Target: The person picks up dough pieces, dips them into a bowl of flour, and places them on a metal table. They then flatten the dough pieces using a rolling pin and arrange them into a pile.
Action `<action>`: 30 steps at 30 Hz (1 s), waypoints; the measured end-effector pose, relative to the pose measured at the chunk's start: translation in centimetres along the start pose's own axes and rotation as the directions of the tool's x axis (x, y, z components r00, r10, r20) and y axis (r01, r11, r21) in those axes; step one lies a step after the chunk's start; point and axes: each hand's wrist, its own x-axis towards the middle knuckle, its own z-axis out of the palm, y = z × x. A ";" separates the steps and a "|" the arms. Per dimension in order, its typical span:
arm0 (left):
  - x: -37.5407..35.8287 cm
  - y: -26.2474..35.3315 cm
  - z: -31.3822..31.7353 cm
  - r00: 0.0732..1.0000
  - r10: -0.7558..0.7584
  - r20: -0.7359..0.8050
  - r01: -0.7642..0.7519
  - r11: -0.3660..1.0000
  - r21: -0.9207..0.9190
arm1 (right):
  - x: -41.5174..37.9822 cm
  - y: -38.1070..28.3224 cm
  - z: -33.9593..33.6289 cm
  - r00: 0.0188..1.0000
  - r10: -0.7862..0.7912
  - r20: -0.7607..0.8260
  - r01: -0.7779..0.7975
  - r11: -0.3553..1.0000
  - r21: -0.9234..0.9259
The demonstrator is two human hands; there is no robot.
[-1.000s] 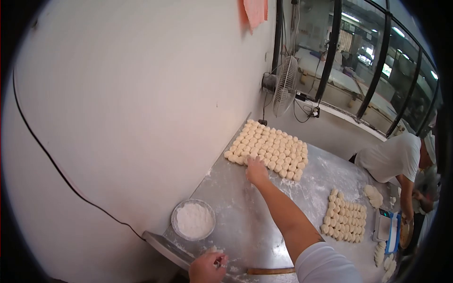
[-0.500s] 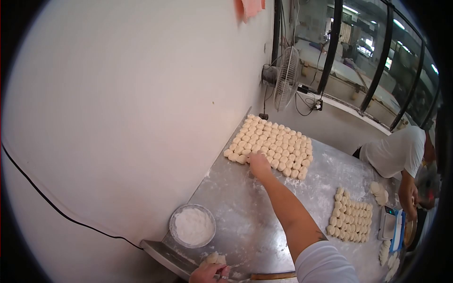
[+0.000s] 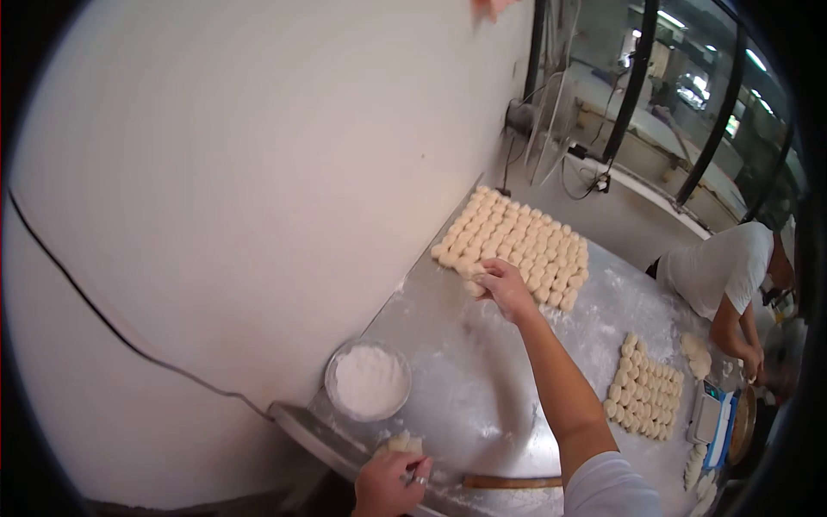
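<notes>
Many round dough pieces lie in close rows on the metal table. At the near left corner of this block my right hand has its fingers closed on a dough ball. Down at the table's front edge, my left hand is curled, with a ring on one finger, beside some pale dough; what its fingers hold is hard to make out. A bowl of white flour stands just above it.
A wooden stick lies near the front edge. A smaller dough block and a scale are on the right. Another person leans over the table there. A fan hangs by the wall.
The view has shifted. My right hand has drawn back a little from the dough rows, with a dough ball at its fingertips. My left hand stays near the front edge.
</notes>
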 end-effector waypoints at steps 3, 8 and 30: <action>-0.4 -0.3 -0.1 1.000 -0.015 0.003 0.015 0.999 -0.049 | -5.9 -2.4 7.4 0.970 0.000 0.242 0.051 0.977 -0.205; -0.5 0.0 -0.4 1.000 -0.012 -0.020 0.011 0.998 -0.070 | -10.2 3.8 18.2 0.785 -0.200 0.586 0.564 0.621 -0.544; 2.0 -3.8 -2.9 0.896 -0.158 -0.416 0.066 0.972 -0.226 | -25.3 9.0 13.7 0.925 -0.086 0.369 0.361 0.496 -0.790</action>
